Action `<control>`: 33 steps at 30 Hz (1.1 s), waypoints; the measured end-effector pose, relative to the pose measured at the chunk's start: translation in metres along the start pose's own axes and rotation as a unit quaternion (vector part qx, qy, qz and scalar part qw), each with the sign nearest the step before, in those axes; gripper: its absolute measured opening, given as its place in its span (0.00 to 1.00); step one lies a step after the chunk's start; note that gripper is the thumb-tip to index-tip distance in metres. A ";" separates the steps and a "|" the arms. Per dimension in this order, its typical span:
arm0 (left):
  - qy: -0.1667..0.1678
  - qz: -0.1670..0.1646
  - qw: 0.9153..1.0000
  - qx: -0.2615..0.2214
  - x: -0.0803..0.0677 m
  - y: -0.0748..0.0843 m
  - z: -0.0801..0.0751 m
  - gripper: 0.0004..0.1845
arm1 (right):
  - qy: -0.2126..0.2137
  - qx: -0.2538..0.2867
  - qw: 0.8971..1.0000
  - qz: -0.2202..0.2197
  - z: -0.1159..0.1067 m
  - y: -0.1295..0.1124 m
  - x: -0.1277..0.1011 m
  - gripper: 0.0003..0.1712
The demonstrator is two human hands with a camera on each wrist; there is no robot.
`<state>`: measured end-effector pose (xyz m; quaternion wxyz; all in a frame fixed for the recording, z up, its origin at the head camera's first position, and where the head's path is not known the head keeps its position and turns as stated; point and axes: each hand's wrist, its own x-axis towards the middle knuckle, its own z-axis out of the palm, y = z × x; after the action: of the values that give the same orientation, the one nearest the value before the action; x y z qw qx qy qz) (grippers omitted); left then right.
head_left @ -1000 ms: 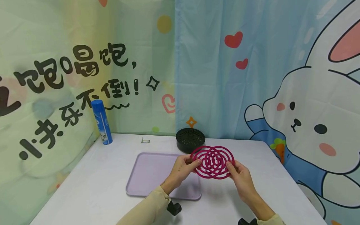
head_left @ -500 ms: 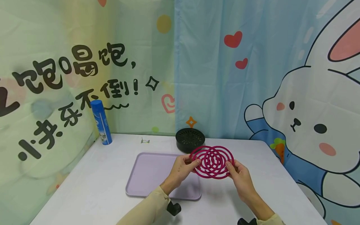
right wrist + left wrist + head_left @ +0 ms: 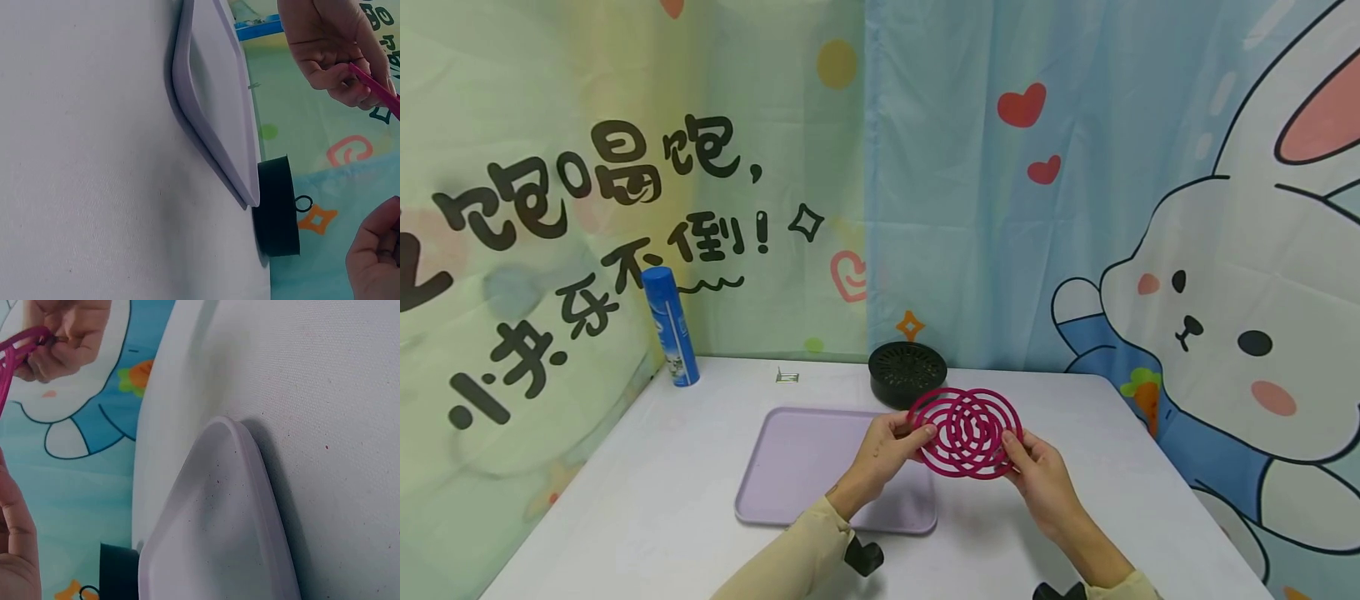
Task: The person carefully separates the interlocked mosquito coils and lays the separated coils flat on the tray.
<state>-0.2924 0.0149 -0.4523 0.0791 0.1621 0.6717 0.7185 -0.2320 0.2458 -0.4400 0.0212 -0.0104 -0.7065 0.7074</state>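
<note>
1. the pink double spiral coil (image 3: pixel 967 432) is being pinched at its left rim by the left hand (image 3: pixel 886 450) and at its right rim by the right hand (image 3: pixel 1039 475), with fingers and thumbs curled onto the outer rings.
2. the coil is being held in the air above the white table (image 3: pixel 647 500), just right of the lilac tray (image 3: pixel 805 467) and nearer than the black round holder (image 3: pixel 907 372).
3. in the wrist views only a thin pink edge is being shown at each grip, the left hand (image 3: pixel 334 47) and the right hand (image 3: pixel 65 334) being seen closed onto it.
4. the coil is being judged as light, stiff and brittle: its thin rings would likely snap if bent, so it is best being taken at the outer rim on opposite sides, with gentle, even pressure.
5. compared with the frame a second earlier, the two interlocked spirals are being seen more closely overlapped, the right edge being drawn slightly inward and the right hand being shifted a little to the left.
6. farther out, a blue spray can (image 3: pixel 670 327) is being left standing at the far left corner, against the printed cartoon curtain (image 3: pixel 1150 208).
</note>
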 end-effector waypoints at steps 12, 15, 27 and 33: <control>-0.033 0.000 0.999 -0.021 -0.001 0.004 0.001 0.17 | -0.048 0.051 0.997 0.019 -0.001 -0.003 -0.002 0.34; -0.037 -0.005 0.999 -0.022 -0.001 0.003 0.001 0.17 | -0.056 0.048 0.997 0.011 -0.001 -0.003 -0.002 0.34; -0.050 -0.013 0.998 -0.034 0.000 0.002 0.002 0.16 | -0.088 0.051 0.995 -0.002 0.006 -0.002 -0.003 0.27; -0.058 -0.009 0.996 -0.074 0.002 -0.001 0.003 0.15 | -0.111 0.041 0.993 -0.006 0.011 -0.005 -0.006 0.29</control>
<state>-0.2928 0.0187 -0.4530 0.1361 0.1907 0.6129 0.7547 -0.2264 0.2348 -0.4348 -0.0527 0.0737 -0.6748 0.7325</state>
